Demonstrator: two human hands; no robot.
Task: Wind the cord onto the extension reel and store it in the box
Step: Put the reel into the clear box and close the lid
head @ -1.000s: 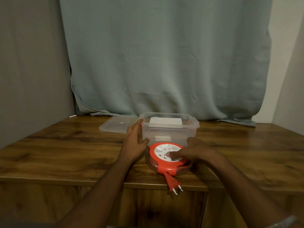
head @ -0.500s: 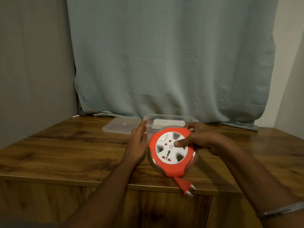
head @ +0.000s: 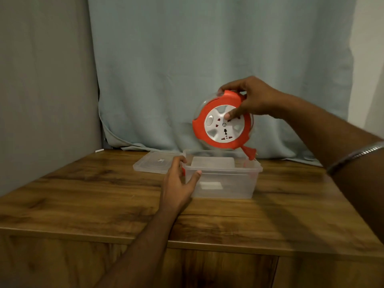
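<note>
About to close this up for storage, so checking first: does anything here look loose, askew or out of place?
One thing: the plug hangs loose below the reel that the right hand holds tilted above the open box. The lid lies beside the box, which the left hand steadies.

We cannot read the small white label (head: 210,186) inside the clear plastic box (head: 223,183); at five o'clock, the frame edge cuts our silver bracelet (head: 353,155).

Right hand (head: 254,98) grips reel (head: 222,122) above box (head: 223,179); left hand (head: 178,181) steadies box
</note>
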